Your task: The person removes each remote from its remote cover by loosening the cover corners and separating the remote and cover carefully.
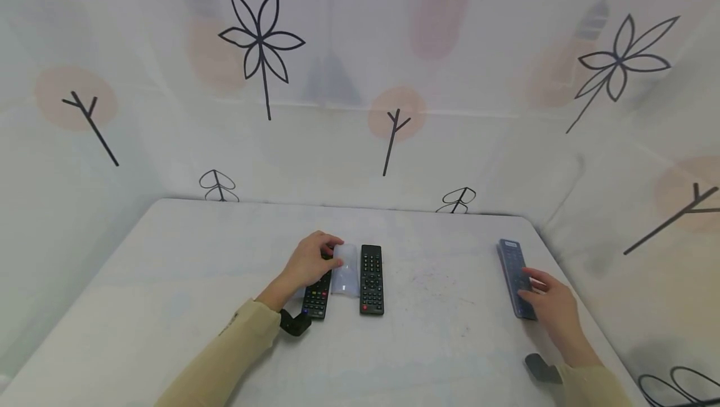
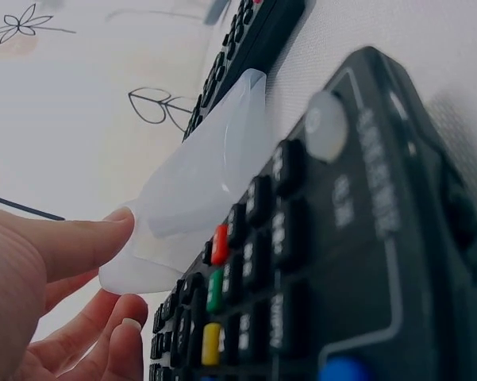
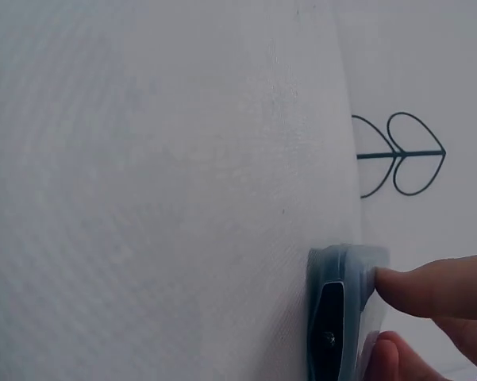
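My left hand point(image 1: 308, 261) pinches a clear plastic sleeve point(image 1: 345, 272), thumb on top in the left wrist view. The sleeve lies flat between two black remote controls. One black remote control point(image 1: 317, 297) lies under my left hand and wrist; its coloured buttons show close up in the left wrist view. To the sleeve's right lies the other black remote control point(image 1: 372, 280). Far to the right, my right hand point(image 1: 554, 307) touches a remote control in a bluish plastic sleeve point(image 1: 512, 269). Its thumb and fingertips rest on the upper face, apart from each other.
A white table point(image 1: 439, 344) carries everything, its right edge near my right hand. Part of another pale sleeve point(image 1: 299, 293) peeks out left of the left black remote. A white curtain point(image 1: 337, 157) with printed plants hangs behind and beside the table.
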`<state>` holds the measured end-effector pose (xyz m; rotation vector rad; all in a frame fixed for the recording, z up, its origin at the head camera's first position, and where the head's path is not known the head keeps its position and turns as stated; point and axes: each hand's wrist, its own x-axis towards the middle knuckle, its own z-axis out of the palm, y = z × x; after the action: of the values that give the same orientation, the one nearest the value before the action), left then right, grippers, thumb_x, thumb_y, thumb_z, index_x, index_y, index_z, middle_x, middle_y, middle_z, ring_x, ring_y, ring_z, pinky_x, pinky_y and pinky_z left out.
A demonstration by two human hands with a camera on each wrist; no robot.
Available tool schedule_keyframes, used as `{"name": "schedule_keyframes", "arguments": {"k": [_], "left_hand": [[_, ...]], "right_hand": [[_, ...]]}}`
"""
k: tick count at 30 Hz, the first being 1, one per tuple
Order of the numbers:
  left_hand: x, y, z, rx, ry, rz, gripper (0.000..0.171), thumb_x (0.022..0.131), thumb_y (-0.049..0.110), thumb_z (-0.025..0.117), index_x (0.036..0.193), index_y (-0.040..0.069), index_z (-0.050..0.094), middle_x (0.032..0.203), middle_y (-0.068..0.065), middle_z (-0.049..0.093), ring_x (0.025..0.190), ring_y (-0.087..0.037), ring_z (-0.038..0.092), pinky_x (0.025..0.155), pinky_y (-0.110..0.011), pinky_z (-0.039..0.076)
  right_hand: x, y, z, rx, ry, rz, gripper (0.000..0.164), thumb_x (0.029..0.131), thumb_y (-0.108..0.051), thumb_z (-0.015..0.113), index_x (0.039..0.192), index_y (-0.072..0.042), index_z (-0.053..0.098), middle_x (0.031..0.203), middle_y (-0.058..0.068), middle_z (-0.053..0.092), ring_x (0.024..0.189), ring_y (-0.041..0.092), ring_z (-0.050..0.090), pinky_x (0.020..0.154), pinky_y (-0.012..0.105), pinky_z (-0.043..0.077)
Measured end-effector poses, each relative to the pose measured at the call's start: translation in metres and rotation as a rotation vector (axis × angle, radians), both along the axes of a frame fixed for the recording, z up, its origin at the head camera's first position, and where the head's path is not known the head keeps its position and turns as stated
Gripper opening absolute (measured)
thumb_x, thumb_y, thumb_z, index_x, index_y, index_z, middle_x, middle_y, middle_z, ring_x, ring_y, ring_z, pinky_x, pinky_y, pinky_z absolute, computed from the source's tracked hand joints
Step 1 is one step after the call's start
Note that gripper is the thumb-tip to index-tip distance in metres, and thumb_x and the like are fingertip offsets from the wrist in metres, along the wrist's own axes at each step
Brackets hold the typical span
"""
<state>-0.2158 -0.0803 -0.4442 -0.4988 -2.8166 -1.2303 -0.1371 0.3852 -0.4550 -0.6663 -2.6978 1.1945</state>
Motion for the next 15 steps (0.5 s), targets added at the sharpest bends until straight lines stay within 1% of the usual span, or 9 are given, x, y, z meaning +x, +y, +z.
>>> {"name": "schedule_keyframes", "arguments": {"k": [5, 9, 15], "left_hand": [[0.001, 0.000, 0.000, 0.008, 0.005, -0.003, 0.037, 0.085, 0.017, 0.081, 0.120, 0.013, 0.069, 0.114, -0.007, 0.064, 0.097, -0.018, 0.062, 0.087, -0.040, 0.050], [0.000, 0.001, -0.001, 0.010, 0.007, -0.007, 0.037, 0.084, 0.017, 0.081, 0.120, 0.013, 0.069, 0.113, -0.007, 0.064, 0.097, -0.018, 0.062, 0.086, -0.040, 0.050], [0.000, 0.001, -0.002, 0.008, 0.002, -0.005, 0.038, 0.085, 0.017, 0.081, 0.120, 0.013, 0.069, 0.114, -0.007, 0.064, 0.098, -0.018, 0.062, 0.087, -0.040, 0.050]], "right_hand": [[-0.003, 0.000, 0.002, 0.030, -0.012, 0.028, 0.062, 0.089, 0.001, 0.065, 0.146, 0.005, 0.040, 0.142, 0.035, 0.042, 0.128, 0.050, 0.043, 0.099, 0.062, 0.039], [-0.004, 0.001, 0.007, 0.049, -0.043, 0.043, 0.066, 0.088, 0.001, 0.067, 0.146, 0.007, 0.037, 0.141, 0.037, 0.040, 0.125, 0.051, 0.044, 0.097, 0.061, 0.041], [-0.003, 0.003, 0.012, 0.115, -0.086, 0.086, 0.070, 0.088, -0.006, 0.069, 0.145, 0.012, 0.031, 0.136, 0.039, 0.042, 0.120, 0.053, 0.047, 0.092, 0.060, 0.044]]}}
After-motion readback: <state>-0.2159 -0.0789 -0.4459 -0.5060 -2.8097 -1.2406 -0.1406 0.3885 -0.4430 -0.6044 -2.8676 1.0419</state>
